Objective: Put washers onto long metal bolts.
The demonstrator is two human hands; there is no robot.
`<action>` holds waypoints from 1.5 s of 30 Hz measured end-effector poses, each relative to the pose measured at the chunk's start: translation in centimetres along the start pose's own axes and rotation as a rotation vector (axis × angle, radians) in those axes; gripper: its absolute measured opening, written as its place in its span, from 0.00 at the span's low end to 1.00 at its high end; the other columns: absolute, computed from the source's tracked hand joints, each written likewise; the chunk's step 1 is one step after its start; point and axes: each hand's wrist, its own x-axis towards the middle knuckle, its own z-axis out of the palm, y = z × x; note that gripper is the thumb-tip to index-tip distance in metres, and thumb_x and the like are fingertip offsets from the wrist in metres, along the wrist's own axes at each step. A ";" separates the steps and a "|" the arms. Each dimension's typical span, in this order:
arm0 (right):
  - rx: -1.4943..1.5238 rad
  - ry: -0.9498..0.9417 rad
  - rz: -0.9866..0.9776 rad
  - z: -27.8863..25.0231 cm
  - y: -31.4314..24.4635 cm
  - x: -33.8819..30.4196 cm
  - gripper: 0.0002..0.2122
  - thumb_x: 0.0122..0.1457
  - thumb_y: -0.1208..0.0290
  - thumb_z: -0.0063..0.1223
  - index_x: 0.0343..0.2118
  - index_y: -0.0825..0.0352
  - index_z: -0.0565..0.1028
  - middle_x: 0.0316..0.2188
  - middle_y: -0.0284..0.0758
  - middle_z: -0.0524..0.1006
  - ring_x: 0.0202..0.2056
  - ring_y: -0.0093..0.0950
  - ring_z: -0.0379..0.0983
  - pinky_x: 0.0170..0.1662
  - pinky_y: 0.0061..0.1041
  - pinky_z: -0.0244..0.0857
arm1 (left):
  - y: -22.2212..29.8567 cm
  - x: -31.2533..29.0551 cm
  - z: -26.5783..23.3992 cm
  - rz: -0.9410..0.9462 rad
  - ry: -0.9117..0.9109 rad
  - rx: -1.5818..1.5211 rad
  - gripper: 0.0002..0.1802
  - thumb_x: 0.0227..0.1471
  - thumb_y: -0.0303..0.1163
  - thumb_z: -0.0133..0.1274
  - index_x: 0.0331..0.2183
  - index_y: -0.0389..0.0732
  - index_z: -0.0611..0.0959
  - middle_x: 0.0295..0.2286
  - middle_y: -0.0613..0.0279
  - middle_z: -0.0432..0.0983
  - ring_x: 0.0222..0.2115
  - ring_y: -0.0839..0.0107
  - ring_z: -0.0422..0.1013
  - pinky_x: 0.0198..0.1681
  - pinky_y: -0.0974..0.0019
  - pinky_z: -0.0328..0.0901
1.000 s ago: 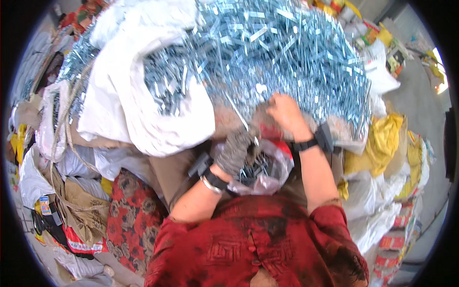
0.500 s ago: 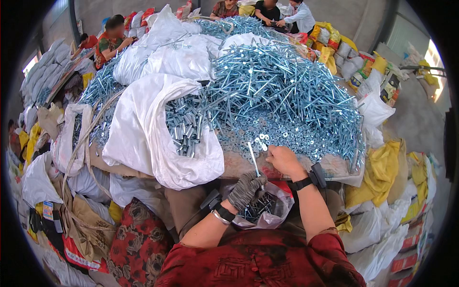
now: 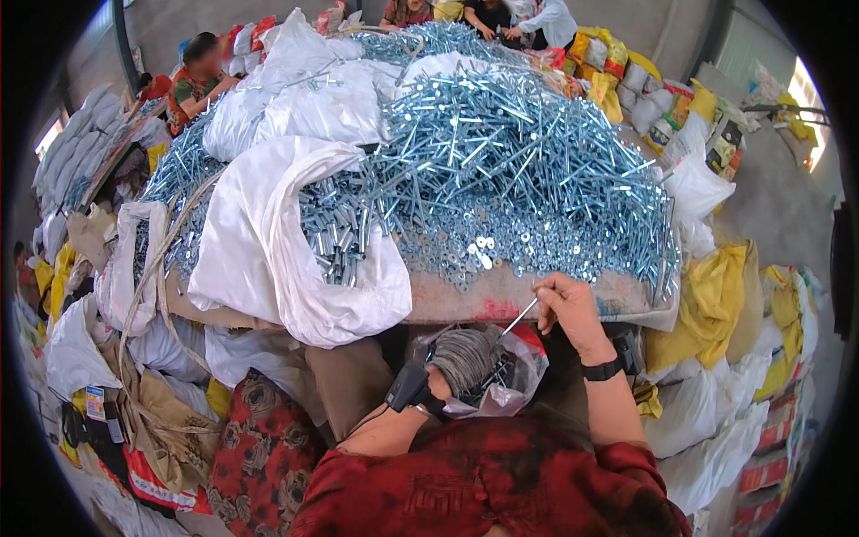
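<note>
In a grey knitted glove, my left hand (image 3: 467,358) is closed around the lower end of a long thin silver bolt (image 3: 519,317), which leans up to the right. The bare fingers of my right hand (image 3: 569,311) are pinched together at the bolt's upper end. Whatever small part they hold there is hidden. Under my left hand, a clear plastic bag (image 3: 530,376) with dark metal pieces in it sits between my legs. Loose washers (image 3: 483,243) lie along the near part of the table, in front of a high heap of long bolts (image 3: 510,152).
A white woven sack (image 3: 259,242) lies open at the left, short metal sleeves (image 3: 338,246) spilling beside it. The table's padded edge (image 3: 447,302) runs before me. Yellow sacks (image 3: 702,313) are piled at the right. Several people (image 3: 192,80) sit around the far side.
My right hand has left the washers and come back to the bolt's end. My left hand has turned, tipping the bolt from nearly upright to a slant toward the right. The view has shifted slightly.
</note>
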 end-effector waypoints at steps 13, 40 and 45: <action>0.277 -0.074 0.174 -1.5 0.7 -0.2 0.10 0.65 0.67 0.51 0.39 0.71 0.76 0.16 0.30 0.73 0.16 0.22 0.73 0.17 0.20 0.66 | 0.1 0.8 -0.7 0.016 -0.094 0.131 0.15 0.58 0.43 0.47 0.37 0.42 0.79 0.23 0.51 0.79 0.25 0.50 0.76 0.29 0.48 0.68; -0.021 0.066 -0.120 0.3 0.6 3.7 0.07 0.61 0.72 0.56 0.34 0.71 0.77 0.20 0.28 0.74 0.20 0.15 0.71 0.22 0.16 0.66 | -1.3 0.6 0.4 0.025 0.071 -0.212 0.18 0.57 0.44 0.51 0.38 0.38 0.79 0.25 0.45 0.77 0.28 0.45 0.74 0.33 0.47 0.66; -0.131 -0.049 -0.091 -0.9 -0.4 1.8 0.04 0.61 0.76 0.55 0.34 0.72 0.77 0.20 0.29 0.75 0.20 0.16 0.73 0.23 0.17 0.69 | -0.3 0.3 -0.7 0.057 -0.011 -0.105 0.19 0.56 0.45 0.51 0.41 0.40 0.79 0.26 0.47 0.78 0.29 0.47 0.74 0.34 0.48 0.67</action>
